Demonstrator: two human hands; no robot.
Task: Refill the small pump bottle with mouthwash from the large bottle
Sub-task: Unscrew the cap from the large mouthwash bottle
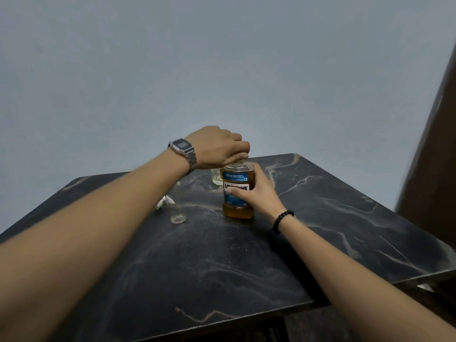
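Head view: both hands (219, 146) grip the upright large bottle (238, 193).

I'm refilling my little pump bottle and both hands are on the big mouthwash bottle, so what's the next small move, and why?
Probably twist the cap off. The left hand is curled over the top of the Listerine bottle, while the right hand grips its body and steadies it upright on the table. Nothing can be poured until it is open; the small clear bottle stands just behind it.

Large bottle (238, 191) upright on table (345, 218), centre-rear. Small bottle (217, 177) just behind it, left side, partly hidden. Pump head (164, 201) and clear cap (178, 218) on table, left of large bottle, nearer front.
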